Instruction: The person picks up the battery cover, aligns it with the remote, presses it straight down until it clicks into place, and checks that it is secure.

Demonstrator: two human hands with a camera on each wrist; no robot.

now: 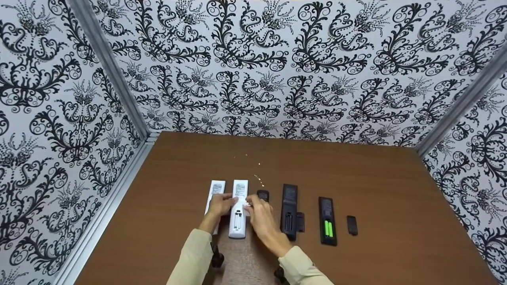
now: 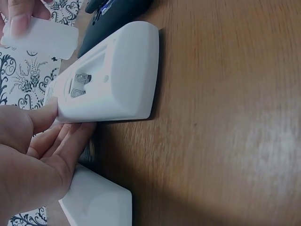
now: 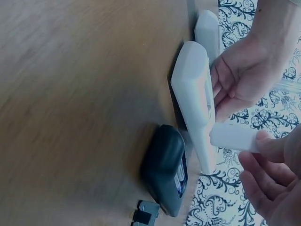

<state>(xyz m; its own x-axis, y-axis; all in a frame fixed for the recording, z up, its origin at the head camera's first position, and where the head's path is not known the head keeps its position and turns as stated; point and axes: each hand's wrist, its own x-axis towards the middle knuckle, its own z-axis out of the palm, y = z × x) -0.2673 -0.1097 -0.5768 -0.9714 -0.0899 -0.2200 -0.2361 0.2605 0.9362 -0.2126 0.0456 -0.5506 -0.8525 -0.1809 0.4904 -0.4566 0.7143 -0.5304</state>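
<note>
A white remote control (image 1: pixel 239 190) lies face down with its battery compartment uncovered. Metal parts show inside the compartment in the left wrist view. My left hand (image 1: pixel 220 205) holds this remote at its left edge, thumb at the side and fingers low against it. Between thumb and fingers, my right hand (image 1: pixel 262 217) pinches a white battery cover (image 3: pixel 234 137). The cover is off the remote, raised beside its right edge. A second white remote (image 2: pixel 101 200) lies to the left, partly hidden under my left hand.
Right of my hands lie a black remote (image 1: pixel 290 202) with an uncovered compartment, a black cover (image 1: pixel 300 222) against it, another black remote (image 1: pixel 326 213) with green batteries, and a separate black cover (image 1: pixel 352 225). A small black piece (image 1: pixel 263 194) sits behind my right hand. Patterned walls enclose the table.
</note>
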